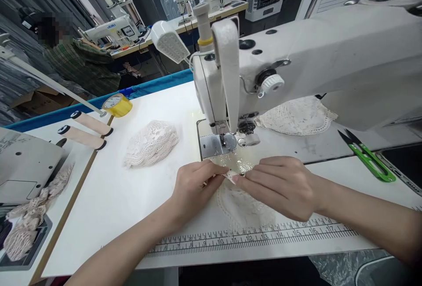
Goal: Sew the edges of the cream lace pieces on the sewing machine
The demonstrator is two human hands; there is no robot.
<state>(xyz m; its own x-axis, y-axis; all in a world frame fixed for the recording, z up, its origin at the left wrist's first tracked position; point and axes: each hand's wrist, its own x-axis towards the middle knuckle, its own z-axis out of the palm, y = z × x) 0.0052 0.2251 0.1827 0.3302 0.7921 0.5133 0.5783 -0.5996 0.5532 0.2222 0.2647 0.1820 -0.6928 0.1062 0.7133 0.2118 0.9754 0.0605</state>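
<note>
My left hand (195, 185) pinches an edge of cream lace fabric (245, 209) between thumb and fingertips. From the other side my right hand (285, 185) grips the same edge, its thumb close to the left fingertips. The rest of that lace lies over the table edge ruler below my hands. Just beyond my fingers is the metal needle plate (214, 145) of a white sewing machine (283, 61), with the presser foot above it. Clear shiny tape or film (237, 161) covers the bed between plate and hands.
A bunched lace piece (153, 144) lies left; another lace piece (296, 116) sits behind the needle area. Green thread snips (371, 158) and a phone (404, 167) are at right. Yellow tape (118, 105) and thread cones (82, 137) stand far left. A person (79, 61) works beyond.
</note>
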